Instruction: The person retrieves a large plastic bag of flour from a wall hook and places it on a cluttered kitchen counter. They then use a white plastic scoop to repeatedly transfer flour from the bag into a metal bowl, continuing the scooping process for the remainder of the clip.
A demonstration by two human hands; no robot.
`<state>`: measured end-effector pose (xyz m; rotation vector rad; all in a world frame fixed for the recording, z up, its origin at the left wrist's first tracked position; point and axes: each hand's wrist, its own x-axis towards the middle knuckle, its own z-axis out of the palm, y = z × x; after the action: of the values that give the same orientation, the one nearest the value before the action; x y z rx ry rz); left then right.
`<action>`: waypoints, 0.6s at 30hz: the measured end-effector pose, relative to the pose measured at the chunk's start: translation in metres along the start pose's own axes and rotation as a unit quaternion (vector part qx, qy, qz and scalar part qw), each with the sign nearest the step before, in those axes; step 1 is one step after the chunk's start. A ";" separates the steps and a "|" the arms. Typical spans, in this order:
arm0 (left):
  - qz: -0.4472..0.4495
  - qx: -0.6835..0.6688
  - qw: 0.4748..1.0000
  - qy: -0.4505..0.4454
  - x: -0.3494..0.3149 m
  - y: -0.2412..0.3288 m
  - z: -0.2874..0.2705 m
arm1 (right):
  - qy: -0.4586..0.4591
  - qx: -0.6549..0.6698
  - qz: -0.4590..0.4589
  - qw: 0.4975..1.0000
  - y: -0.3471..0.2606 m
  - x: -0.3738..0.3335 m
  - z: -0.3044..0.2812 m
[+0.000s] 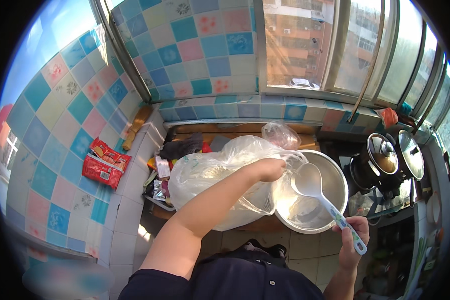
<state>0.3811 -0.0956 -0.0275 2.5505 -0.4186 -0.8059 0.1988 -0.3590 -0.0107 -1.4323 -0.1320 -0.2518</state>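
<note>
L hand (pixel 273 170) is closed on a gathered edge of the big clear plastic bag (pixel 195 180), nr the bag's R side; its fingertips are partly hidden, so exact finger placement can't be told. The L forearm crosses over the bag, which has whitish powder inside & sits on the worktop (pixel 240 130).

R hand (pixel 355 232) has thumb & fingers wrapped round the lower handle of a white ladle (pixel 326 204) w/ a blue floral-print handle. Ladle's head is over the metal basin (pixel 341 185), tilted up twd the bag; can't tell if it touches the basin. Basin stands just R of the bag, w/ white powder at the bottom.

Behind bag & basin: a small crumpled clear bag (pixel 281 135). L of the big bag: a dark cloth (pixel 183 146) & a heap of small packets (pixel 162 167). Further L, against the tiled wall, a red packet (pixel 106 163), w/ a straw-coloured brush (pixel 136 127) nearby. Far R, beyond the basin: two pots w/ glass lids (pixel 382 154), side by side.
</note>
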 end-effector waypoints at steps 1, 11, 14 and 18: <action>-0.017 0.038 0.999 0.025 -0.014 -0.015 -0.003 | -0.038 0.006 0.016 0.999 -0.002 0.004 0.009; -0.078 0.180 0.956 0.218 -0.105 -0.064 0.005 | -0.355 -0.438 -0.406 0.719 0.086 0.091 0.121; -0.083 0.213 0.943 0.242 -0.116 -0.076 0.009 | -0.364 -0.408 -0.384 0.744 0.096 0.099 0.137; -0.095 0.213 0.941 0.247 -0.129 -0.081 0.007 | -0.331 -0.337 -0.285 0.834 0.102 0.093 0.154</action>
<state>0.2877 0.0243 -0.0112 3.1001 -0.1968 -0.1067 0.3239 -0.2031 -0.0655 -2.1192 -1.1527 -0.2911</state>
